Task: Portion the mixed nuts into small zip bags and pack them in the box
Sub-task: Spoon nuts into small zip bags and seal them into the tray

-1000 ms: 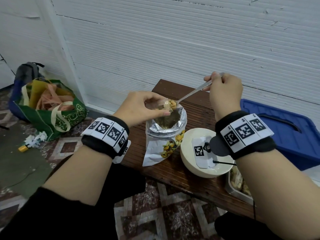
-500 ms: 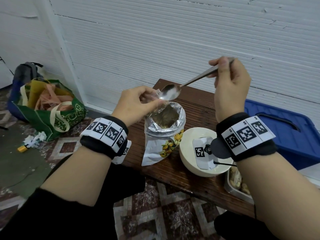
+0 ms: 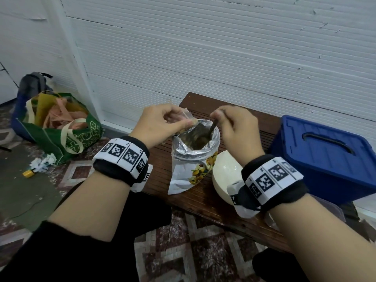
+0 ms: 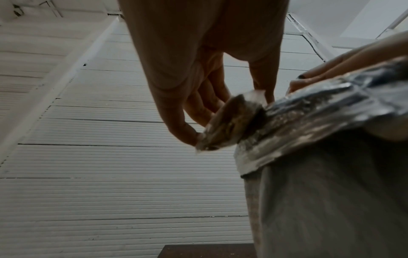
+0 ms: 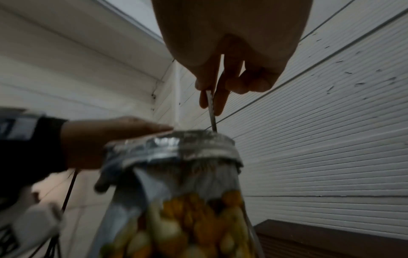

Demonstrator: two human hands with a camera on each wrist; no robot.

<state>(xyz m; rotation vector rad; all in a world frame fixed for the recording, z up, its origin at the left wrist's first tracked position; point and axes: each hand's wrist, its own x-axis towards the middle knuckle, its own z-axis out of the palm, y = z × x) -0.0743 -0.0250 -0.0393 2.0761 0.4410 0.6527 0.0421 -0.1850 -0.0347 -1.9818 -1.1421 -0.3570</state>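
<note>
Nuts' foil pouch (image 3: 194, 157) stands open; right hand (image 3: 236, 129) pinches a metal spoon (image 5: 211, 111) dipped inside, left hand (image 3: 160, 124) pinches a small clear zip bag (image 4: 229, 122) at its rim.

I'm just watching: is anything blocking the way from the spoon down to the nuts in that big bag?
Nothing visible. The spoon in the right hand already dips through the nut bag's open mouth; the left hand holds the small zip bag at the rim.
</note>
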